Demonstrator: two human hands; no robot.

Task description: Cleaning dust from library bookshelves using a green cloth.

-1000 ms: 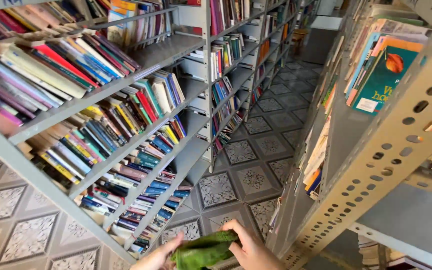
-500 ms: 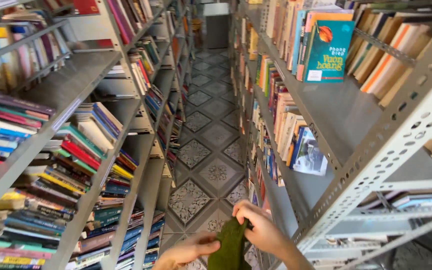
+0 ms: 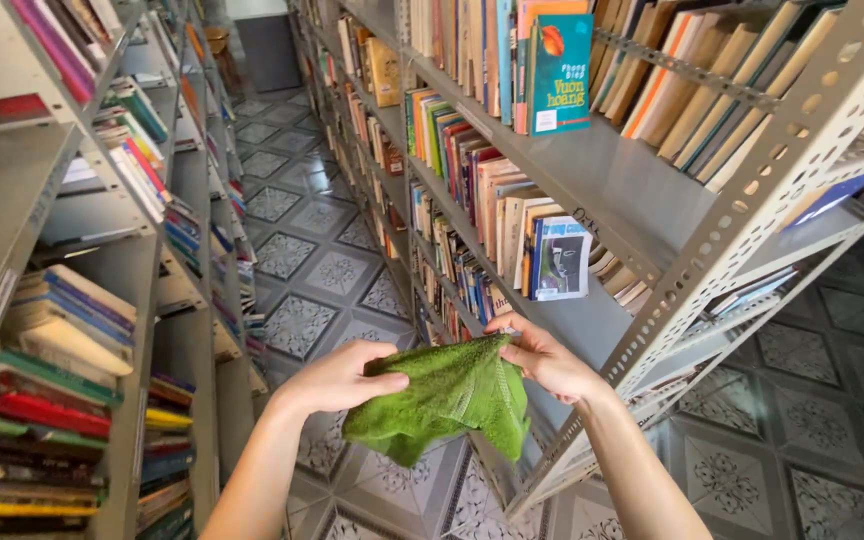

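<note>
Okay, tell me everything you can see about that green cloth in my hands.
The green cloth looks like a small terry towel, soft and looped, moss green all over. It is rumpled and partly folded, sagging in the middle with one corner hanging down. The left hand grips its left edge and the right hand pinches its upper right corner, so it hangs in the air between them, above the patterned floor tiles and beside the grey metal bookshelf. Nothing else touches it.

Both forearms are cut off by the lower edge. Part of the left hand's (image 3: 337,378) palm and the right hand's (image 3: 544,358) fingertips are hidden behind the green cloth (image 3: 444,397). The left shelf (image 3: 12,190) and right shelf (image 3: 642,200) are cropped at the sides and top. Books (image 3: 452,150) far down the aisle are too small to be told apart.
</note>
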